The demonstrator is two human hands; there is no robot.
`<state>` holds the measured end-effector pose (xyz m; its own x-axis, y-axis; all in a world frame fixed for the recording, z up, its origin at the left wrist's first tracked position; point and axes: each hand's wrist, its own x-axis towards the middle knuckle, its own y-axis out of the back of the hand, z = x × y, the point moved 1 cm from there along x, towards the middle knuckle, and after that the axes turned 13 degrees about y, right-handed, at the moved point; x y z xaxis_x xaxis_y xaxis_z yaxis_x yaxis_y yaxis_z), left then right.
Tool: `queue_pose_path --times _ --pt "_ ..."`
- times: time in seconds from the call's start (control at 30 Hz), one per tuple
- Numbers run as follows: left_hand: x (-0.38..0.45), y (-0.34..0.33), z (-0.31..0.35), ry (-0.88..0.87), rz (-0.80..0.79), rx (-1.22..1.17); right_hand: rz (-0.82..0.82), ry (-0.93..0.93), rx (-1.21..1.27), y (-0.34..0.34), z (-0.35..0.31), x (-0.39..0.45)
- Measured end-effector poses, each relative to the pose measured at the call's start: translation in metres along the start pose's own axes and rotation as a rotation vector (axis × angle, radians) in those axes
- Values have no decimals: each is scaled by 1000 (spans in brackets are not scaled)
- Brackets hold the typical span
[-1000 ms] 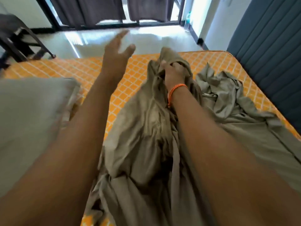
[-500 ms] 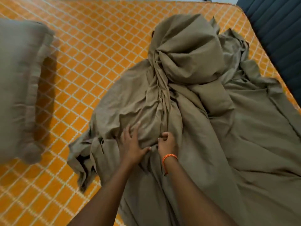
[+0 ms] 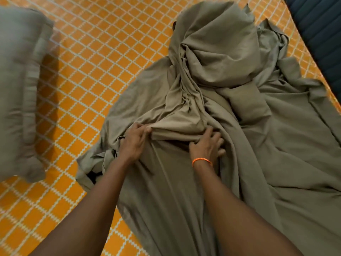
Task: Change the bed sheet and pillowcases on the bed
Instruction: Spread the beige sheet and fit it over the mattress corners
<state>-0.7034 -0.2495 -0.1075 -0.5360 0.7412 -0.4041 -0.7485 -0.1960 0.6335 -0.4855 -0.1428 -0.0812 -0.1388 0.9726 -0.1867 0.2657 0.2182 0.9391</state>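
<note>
both hands are working apart: left hand (image 3: pixel 135 140) pinching a sheet (image 3: pixel 212 100) fold, right hand (image 3: pixel 207 145) gripping bunched cloth, seemingly spreading it toward the mattress (image 3: pixel 96 52) edges.

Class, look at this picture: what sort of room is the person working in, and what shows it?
Probably a bedroom: an orange checked mattress, a crumpled olive bed sheet on it, and a pillow at the left.

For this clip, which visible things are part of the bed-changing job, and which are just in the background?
Part of the job:
- crumpled olive-grey bed sheet, gripped by left hand and right hand
- orange mattress with white lattice pattern
- grey-green pillow at the mattress's left edge

Just there:
- dark blue padded panel alongside the bed
- orange thread bracelet on the right wrist
</note>
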Motion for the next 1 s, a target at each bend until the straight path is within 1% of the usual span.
queue_pose_path --times 0.03,0.07,0.1,0.17,0.27,0.33,0.4,0.47,0.5,0.57,0.6,0.63,0.67,0.7,0.77,0.8,0.83,0.87,0.9,0.97,1.0 --pt "1 5 -4 15 23 -36 -20 106 -38 -3 -6 -1" --pt "1 10 -7 35 30 -84 -46 170 -20 -4 -12 -1" --pt "0 14 -8 55 23 -131 -51 203 16 -3 -18 -1" --pt "-4 27 -3 111 24 -179 14 250 51 4 -35 1" --pt "-3 48 11 244 146 -177 110 299 68 27 -75 14" --pt "-3 62 21 270 238 -121 143 310 148 43 -101 25" --pt "-5 72 36 203 313 -148 126 329 288 54 -122 33" --pt "-12 74 57 36 301 -232 111 367 353 62 -139 34" --pt "-14 67 64 -24 264 -194 140 403 342 66 -147 32" --pt "-16 51 72 -36 269 -32 202 531 344 75 -165 24" --pt "-14 49 73 15 328 0 202 634 387 77 -171 18" --pt "-7 48 68 95 403 -49 177 737 458 75 -173 13" --pt "-3 48 64 188 445 -149 143 802 529 72 -170 8" --pt "0 48 61 250 454 -268 126 815 591 66 -162 4" --pt "6 49 57 291 365 -557 199 722 653 47 -137 -2" --pt "6 51 56 302 289 -713 231 613 613 33 -122 -5" --pt "7 54 57 317 229 -827 207 493 527 21 -108 -6" --pt "8 57 55 331 195 -882 122 391 454 9 -95 -9" --pt "8 61 55 340 172 -899 -6 328 430 0 -84 -12" --pt "7 68 53 318 150 -896 -230 305 531 -10 -70 -15" --pt "6 70 52 305 144 -894 -271 342 548 -12 -65 -15"
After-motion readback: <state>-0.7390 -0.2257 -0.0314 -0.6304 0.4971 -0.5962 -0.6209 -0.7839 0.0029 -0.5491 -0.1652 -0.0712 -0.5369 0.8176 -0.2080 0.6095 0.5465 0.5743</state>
